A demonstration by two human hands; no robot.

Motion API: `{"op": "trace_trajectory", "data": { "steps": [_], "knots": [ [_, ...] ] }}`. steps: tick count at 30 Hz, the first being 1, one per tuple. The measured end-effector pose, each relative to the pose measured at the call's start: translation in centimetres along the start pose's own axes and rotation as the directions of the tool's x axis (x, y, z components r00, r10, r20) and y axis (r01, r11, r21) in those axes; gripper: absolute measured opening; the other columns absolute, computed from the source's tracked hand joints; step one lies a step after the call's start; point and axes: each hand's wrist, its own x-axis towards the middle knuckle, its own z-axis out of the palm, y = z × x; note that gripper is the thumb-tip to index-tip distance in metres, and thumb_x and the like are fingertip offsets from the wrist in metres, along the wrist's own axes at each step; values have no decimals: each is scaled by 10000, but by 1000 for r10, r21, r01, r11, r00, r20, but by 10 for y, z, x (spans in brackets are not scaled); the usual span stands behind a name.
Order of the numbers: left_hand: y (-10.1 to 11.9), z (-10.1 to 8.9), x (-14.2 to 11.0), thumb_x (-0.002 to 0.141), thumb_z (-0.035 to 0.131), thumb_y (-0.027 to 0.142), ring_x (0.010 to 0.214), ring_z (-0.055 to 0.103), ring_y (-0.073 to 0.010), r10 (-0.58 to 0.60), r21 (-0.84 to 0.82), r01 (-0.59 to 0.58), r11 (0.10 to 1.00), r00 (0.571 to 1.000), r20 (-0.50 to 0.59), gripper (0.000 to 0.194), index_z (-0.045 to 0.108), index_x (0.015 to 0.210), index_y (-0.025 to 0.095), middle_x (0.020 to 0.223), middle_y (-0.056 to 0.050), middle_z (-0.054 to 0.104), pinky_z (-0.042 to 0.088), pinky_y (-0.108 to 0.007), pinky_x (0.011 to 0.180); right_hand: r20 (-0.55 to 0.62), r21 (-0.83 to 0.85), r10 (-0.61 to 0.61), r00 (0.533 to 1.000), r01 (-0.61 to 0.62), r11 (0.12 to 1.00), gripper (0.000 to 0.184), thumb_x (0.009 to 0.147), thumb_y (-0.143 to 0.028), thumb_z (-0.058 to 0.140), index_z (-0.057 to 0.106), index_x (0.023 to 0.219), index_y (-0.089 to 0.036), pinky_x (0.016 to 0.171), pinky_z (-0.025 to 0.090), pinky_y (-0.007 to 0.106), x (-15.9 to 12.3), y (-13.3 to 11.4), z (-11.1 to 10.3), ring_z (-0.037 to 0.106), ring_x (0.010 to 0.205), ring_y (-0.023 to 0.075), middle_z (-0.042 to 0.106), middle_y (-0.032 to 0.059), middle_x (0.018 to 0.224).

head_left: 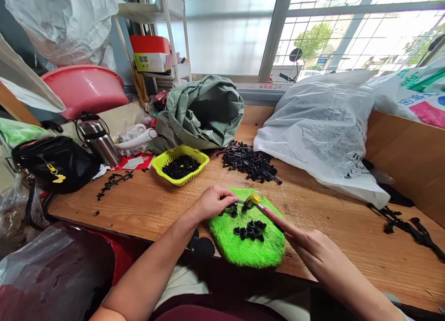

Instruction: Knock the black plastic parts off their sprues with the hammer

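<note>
My left hand (212,202) rests on the far left edge of a bright green fuzzy pad (247,247), its fingers pinched on a small black plastic part (233,210). My right hand (301,243) is closed around the handle of a small hammer (253,200) with a yellow head, index finger stretched along the handle. The hammer head sits right at the part held by the left hand. A cluster of several small black pieces (251,230) lies in the middle of the pad.
A yellow basket (163,159) of black parts stands behind the pad, a heap of black sprues (251,162) to its right. A large white plastic bag (323,131), a green sack (203,110), a steel flask (99,140) and a black bag (55,162) crowd the wooden table (347,228).
</note>
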Motion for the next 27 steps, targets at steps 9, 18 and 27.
{"op": "trace_trajectory", "data": {
  "steps": [9,18,27],
  "knots": [
    [15,2,-30,546,800,149,702,607,-96,-144,-631,60,773,986,-82,323,702,851,111,752,-27,687,454,-194,712,-69,473,280,957,-216,854,515,944,-472,420,433,1424,-284,1017,393,395,-25,33,4,505,1220,289,579,26,1323],
    [20,15,-34,602,816,201,483,621,-91,-362,-609,272,745,932,-25,317,545,748,125,618,-36,678,459,-137,446,93,700,407,909,-351,622,635,905,-521,479,349,1478,-280,572,533,288,-39,53,27,643,662,219,654,17,704],
    [20,15,-31,645,790,157,408,583,-68,-380,-583,306,753,925,-6,313,499,755,132,573,-24,665,480,-124,416,214,768,457,863,-438,467,706,910,-556,472,258,1511,-254,405,316,251,-34,35,21,376,420,140,412,-52,522]
  ]
}}
